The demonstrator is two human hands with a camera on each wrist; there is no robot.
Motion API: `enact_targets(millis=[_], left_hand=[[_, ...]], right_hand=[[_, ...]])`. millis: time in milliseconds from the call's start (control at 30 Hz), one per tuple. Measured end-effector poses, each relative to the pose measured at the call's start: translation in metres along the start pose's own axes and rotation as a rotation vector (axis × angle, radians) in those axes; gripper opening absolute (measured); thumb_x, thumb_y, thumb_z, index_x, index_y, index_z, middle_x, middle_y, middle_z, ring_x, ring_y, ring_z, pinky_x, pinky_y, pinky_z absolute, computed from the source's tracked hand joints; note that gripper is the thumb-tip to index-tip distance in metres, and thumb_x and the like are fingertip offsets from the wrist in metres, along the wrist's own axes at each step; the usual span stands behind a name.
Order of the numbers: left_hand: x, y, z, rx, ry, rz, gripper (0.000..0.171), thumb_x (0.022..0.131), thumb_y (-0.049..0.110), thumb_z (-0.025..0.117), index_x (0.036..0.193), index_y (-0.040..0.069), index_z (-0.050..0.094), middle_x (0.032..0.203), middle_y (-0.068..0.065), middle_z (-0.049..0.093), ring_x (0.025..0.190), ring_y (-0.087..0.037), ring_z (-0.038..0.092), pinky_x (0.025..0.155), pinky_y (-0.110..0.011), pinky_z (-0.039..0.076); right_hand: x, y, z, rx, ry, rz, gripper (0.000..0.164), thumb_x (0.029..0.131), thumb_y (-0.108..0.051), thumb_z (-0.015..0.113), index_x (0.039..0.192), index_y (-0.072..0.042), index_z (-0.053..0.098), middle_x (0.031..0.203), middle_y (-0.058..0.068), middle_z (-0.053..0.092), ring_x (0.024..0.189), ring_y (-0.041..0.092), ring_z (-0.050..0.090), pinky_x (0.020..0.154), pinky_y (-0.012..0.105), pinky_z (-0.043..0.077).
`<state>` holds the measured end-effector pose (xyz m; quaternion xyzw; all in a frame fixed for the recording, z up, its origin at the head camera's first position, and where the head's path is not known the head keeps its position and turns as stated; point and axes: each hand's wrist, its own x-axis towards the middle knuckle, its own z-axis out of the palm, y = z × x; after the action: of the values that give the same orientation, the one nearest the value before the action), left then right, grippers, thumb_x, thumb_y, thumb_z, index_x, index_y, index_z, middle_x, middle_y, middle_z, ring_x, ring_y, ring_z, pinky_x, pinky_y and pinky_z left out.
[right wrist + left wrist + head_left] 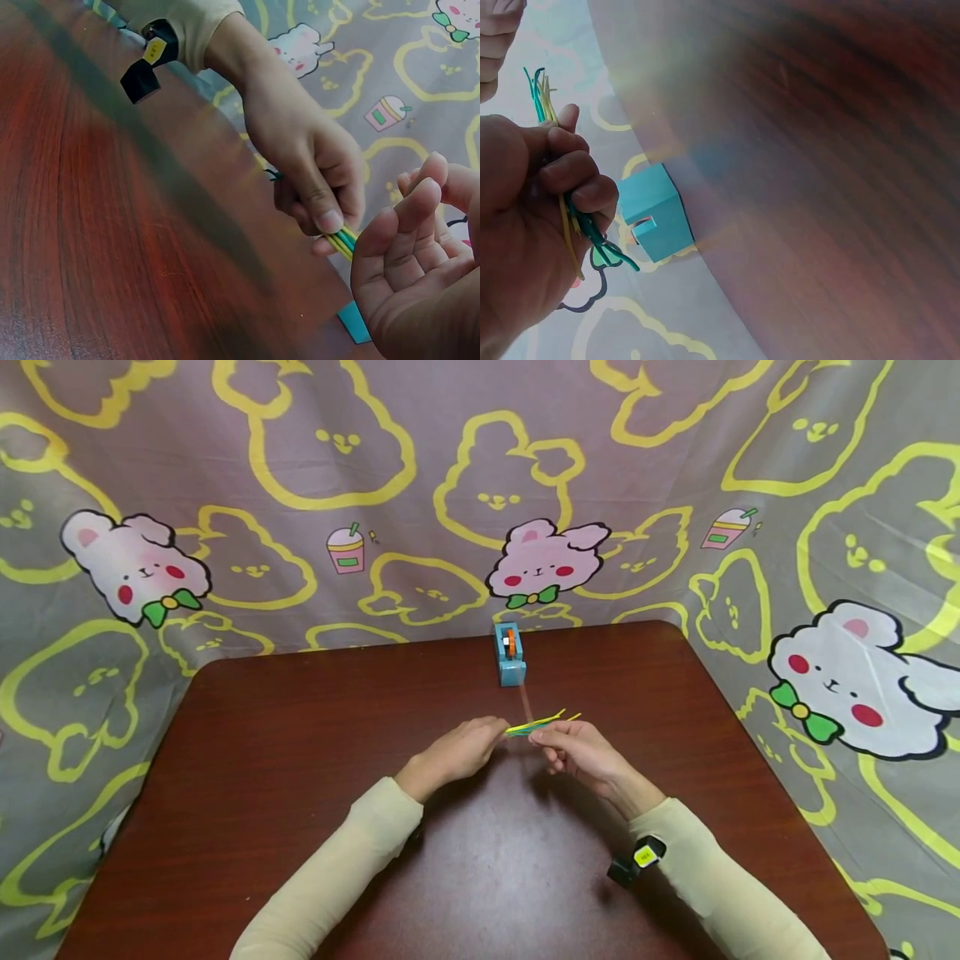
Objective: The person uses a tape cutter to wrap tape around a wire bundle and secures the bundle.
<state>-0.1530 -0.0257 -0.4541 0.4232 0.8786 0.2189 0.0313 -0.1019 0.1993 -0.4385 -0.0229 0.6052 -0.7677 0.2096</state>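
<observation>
My left hand (461, 750) grips a bundle of thin yellow and green wires (545, 97), whose loose ends stick out on both sides of the fist. Close beside it, my right hand (588, 752) has its thumb and index finger pinched at the strip of clear tape (526, 702), right at the bundle. That strip stretches from the blue tape dispenser (511, 657) down to the wires. In the right wrist view the right hand's fingers (416, 206) are curled, and its pinch point is hidden.
The dispenser, with an orange tape core, stands near the far edge of the dark brown wooden table (300, 760). Patterned cloth (420, 460) hangs around the back and sides. A small black device with a yellow label (643, 857) is strapped to the right sleeve.
</observation>
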Motion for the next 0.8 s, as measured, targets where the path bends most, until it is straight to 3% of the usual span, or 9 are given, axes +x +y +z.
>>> enact_targets(millis=[133,533,800], left_hand=[[0.001,0.002,-0.001,-0.010,0.007,0.005,0.011,0.104,0.007,0.054,0.104,0.001,0.063,0.092,-0.010,0.065,0.081,-0.019,0.061,0.074,-0.035,0.052],[0.003,0.011,-0.002,-0.012,0.010,0.008,0.011,0.103,0.007,0.056,0.106,0.001,0.064,0.095,-0.011,0.066,0.084,-0.018,0.062,0.075,-0.034,0.053],[0.003,0.023,-0.005,-0.004,-0.025,-0.011,0.011,0.103,0.007,0.056,0.106,0.001,0.065,0.097,-0.010,0.066,0.084,-0.017,0.061,0.073,-0.032,0.052]], right_hand=[[0.001,0.003,0.001,0.003,-0.003,0.002,0.014,0.100,-0.007,0.060,0.095,-0.001,0.071,0.062,-0.001,0.054,0.053,0.008,0.047,0.058,0.025,0.048],[0.000,0.010,0.001,0.004,0.011,-0.003,0.014,0.099,-0.005,0.061,0.093,-0.005,0.074,0.060,-0.001,0.054,0.051,0.008,0.048,0.056,0.025,0.047],[-0.002,0.011,0.001,-0.035,0.026,-0.005,0.020,0.099,-0.008,0.063,0.107,0.010,0.068,0.060,-0.001,0.055,0.051,0.008,0.048,0.056,0.025,0.047]])
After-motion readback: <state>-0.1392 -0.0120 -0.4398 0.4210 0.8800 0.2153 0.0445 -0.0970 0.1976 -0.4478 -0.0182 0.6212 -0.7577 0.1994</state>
